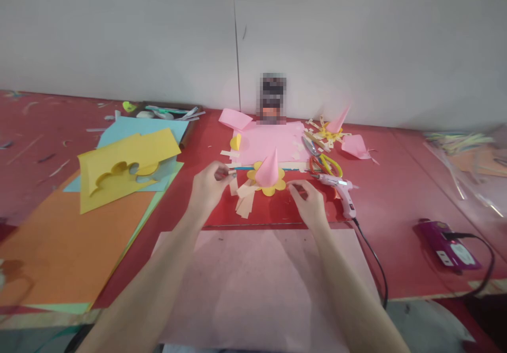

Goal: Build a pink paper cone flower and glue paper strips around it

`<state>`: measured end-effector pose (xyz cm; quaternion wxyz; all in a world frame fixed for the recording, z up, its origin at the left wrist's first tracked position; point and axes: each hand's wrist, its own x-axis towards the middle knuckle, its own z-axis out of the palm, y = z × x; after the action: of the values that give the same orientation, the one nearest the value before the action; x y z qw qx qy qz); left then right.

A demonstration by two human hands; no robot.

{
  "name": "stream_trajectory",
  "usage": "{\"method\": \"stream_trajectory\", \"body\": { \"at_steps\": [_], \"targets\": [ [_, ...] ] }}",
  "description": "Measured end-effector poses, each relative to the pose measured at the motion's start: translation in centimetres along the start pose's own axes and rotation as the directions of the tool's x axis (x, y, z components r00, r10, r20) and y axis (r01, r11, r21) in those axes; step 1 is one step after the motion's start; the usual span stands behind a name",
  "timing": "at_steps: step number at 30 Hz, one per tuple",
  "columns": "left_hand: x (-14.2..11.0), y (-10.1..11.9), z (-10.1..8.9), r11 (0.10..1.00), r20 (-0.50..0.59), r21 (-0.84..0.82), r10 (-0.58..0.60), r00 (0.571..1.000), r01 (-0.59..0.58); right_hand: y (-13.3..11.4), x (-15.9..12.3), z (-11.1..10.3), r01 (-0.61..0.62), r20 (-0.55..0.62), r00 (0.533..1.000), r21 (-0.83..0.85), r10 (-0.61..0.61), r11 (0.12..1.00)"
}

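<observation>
A pink paper cone (269,169) stands on a yellow paper flower (269,190) with rounded petals, at the middle of the red table. To its left, my left hand (209,188) has thumb and fingers brought together beside cream paper strips (245,205); what lies in the pinch is too small to make out. My right hand (308,201) is close to the flower's right petals, thumb and forefinger pinched, their contents unclear. Behind the flower runs a thin blue stick (243,168), partly hidden by the cone.
Right of my right hand lies a pink glue gun (338,186), its cord trailing forward, near scissors (330,165). Another pink cone (339,120) stands behind. Pink sheets (273,136) lie ahead, a cut yellow sheet (127,152) and orange sheet (75,247) left, a purple power box (447,244) right.
</observation>
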<state>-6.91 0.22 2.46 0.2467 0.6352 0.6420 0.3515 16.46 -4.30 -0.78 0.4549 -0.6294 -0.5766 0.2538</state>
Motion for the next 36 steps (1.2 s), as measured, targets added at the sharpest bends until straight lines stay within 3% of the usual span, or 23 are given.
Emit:
{"method": "stream_trajectory", "body": {
  "at_steps": [2,6,9,13,16,19,22,26,32,36],
  "targets": [
    [-0.4,1.0,0.0,0.992,-0.027,-0.116,0.038,0.999,-0.041,0.0,0.0,0.1,-0.034,0.036,0.999,0.033,0.033,0.999],
    [-1.3,2.8,0.1,0.911,0.065,-0.412,0.063,0.996,-0.031,-0.2,-0.1,0.3,-0.079,0.098,0.993,0.094,0.070,0.992],
    [-1.6,3.3,0.4,0.847,0.141,-0.532,0.078,0.987,0.009,-0.5,-0.1,0.1,-0.102,0.145,0.986,0.125,0.083,0.987],
    [-2.2,3.1,1.9,0.890,0.211,-0.455,0.062,0.976,0.042,-1.4,-0.3,-0.4,-0.165,0.258,0.958,0.125,0.129,0.978],
    [-3.1,3.1,3.3,0.901,0.305,-0.418,0.020,0.952,0.115,-2.1,-0.7,-0.5,-0.197,0.406,0.904,0.123,0.132,0.973],
    [-3.8,3.2,4.1,0.903,0.312,-0.419,0.044,0.949,0.096,-2.5,-1.0,-0.3,-0.161,0.510,0.856,0.121,0.077,0.980],
    [-4.0,3.2,4.5,0.907,0.261,-0.421,0.091,0.961,0.028,-2.7,-1.1,-0.4,-0.141,0.529,0.848,0.157,0.037,0.977],
    [-3.8,3.0,4.6,0.910,0.239,-0.413,0.093,0.966,0.015,-3.1,-1.0,-0.7,-0.221,0.521,0.847,0.159,0.109,0.962],
    [-3.9,2.9,4.7,0.926,0.276,-0.377,0.114,0.954,-0.002,-2.8,-1.0,-0.5,-0.248,0.551,0.823,0.136,0.135,0.959],
    [-3.9,2.6,5.0,0.967,0.281,-0.208,0.203,0.938,-0.147,-1.5,-0.5,-1.0,-0.287,0.512,0.840,0.139,0.179,0.948]
  ]
}}
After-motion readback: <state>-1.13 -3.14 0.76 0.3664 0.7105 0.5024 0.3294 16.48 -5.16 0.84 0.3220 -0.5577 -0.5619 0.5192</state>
